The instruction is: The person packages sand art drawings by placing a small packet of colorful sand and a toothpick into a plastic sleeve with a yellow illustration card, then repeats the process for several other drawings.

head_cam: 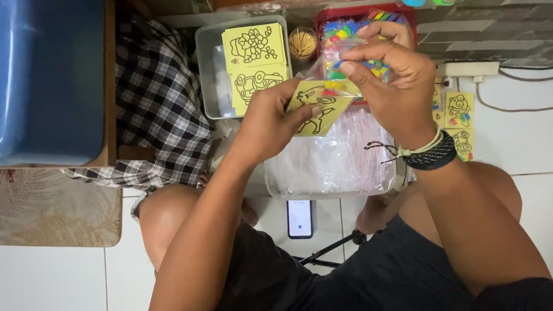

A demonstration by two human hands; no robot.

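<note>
My left hand (272, 122) pinches the yellow square card with black outline drawing (316, 107), while my right hand (386, 78) grips the clear plastic bag of coloured packets (348, 48) just beyond it.

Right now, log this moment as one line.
left hand: holds yellow picture card | right hand: pinches clear plastic sleeve at card's top | behind: grey tray of cards

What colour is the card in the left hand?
Yellow card with black outline drawing, seen in the head view.
</note>
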